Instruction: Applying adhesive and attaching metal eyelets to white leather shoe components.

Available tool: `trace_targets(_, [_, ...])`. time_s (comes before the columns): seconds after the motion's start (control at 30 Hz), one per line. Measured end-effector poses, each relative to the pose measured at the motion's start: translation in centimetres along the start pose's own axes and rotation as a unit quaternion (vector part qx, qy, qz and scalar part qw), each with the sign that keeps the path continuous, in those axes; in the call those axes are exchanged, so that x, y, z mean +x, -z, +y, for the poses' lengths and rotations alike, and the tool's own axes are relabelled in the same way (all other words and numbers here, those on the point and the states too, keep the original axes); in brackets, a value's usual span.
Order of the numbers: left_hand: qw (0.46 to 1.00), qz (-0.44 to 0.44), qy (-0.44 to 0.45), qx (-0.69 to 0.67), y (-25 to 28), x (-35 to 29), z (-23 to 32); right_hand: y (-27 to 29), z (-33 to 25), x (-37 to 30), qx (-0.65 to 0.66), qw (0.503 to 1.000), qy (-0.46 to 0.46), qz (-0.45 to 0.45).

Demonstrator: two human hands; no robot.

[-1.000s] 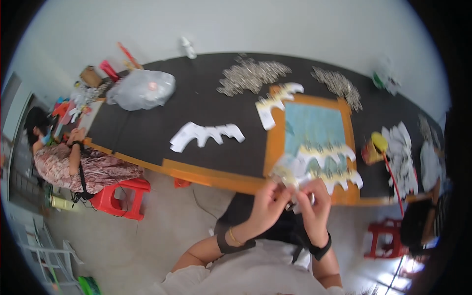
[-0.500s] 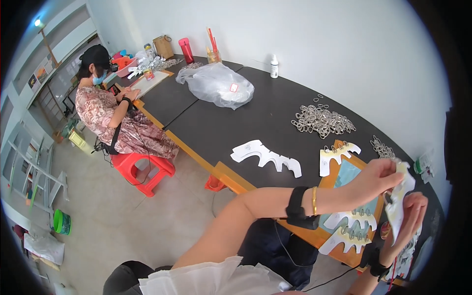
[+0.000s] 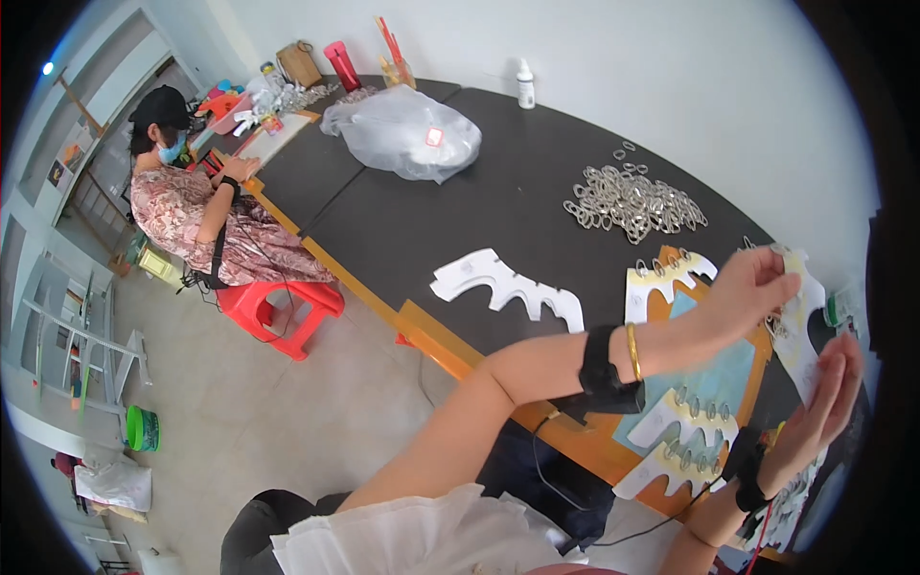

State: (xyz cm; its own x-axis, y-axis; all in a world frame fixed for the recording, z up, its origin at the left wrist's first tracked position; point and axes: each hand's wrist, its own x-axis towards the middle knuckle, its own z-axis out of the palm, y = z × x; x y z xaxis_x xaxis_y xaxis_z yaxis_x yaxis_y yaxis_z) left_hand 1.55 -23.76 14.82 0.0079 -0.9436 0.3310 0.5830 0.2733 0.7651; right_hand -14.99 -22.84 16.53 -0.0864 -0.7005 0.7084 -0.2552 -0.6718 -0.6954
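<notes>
1. In front of you, to the left, a translucent plastic bag [image 3: 374, 144] with a small square label [image 3: 434, 138] lies on the dark table [image 3: 383, 220].
2. Beyond it you can see a brown box [image 3: 299, 63], a red tumbler [image 3: 340, 65] and a jar [image 3: 398, 75] holding red sticks [image 3: 388, 40], side by side.
3. A white bottle [image 3: 525, 88] stands upright near your wall [image 3: 623, 67].
4. At your left, a co-worker [image 3: 172, 216] in a black cap [image 3: 163, 106] and patterned clothing sits on a red stool [image 3: 287, 311].
5. Farther left, on your floor [image 3: 287, 431], stands a green bucket [image 3: 143, 428], with a white sack [image 3: 113, 486] near it.
</notes>
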Motion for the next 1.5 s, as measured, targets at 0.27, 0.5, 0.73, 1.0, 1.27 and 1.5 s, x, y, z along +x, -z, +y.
trace_targets(0.27, [0.999, 0.028, -0.03, -0.003, 1.3, 0.8, 0.0, -1.6, 0.6, 1.9, 0.032, 0.977, -0.083, -0.196])
trace_targets(0.5, [0.997, 0.009, 0.028, 0.071, -0.3, 0.7, -1.1, -0.3, 1.2, 2.7, 0.069, 0.978, -0.071, -0.184])
trace_targets(0.73, [0.994, 0.006, 0.043, 0.096, -0.3, 0.4, -1.2, 0.1, 1.4, 2.7, 0.069, 0.979, -0.068, -0.179])
trace_targets(1.0, [0.994, 0.0, 0.038, 0.103, -0.3, 0.4, -1.6, -0.1, 1.2, 2.6, 0.075, 0.979, -0.067, -0.178])
trace_targets(1.27, [0.992, -0.003, 0.04, 0.116, -0.1, 0.4, -1.7, 0.0, 1.3, 2.6, 0.076, 0.978, -0.066, -0.185])
trace_targets(1.5, [0.992, -0.009, 0.038, 0.12, 0.1, 0.6, -1.5, -0.2, 1.2, 2.7, 0.074, 0.979, -0.065, -0.179])
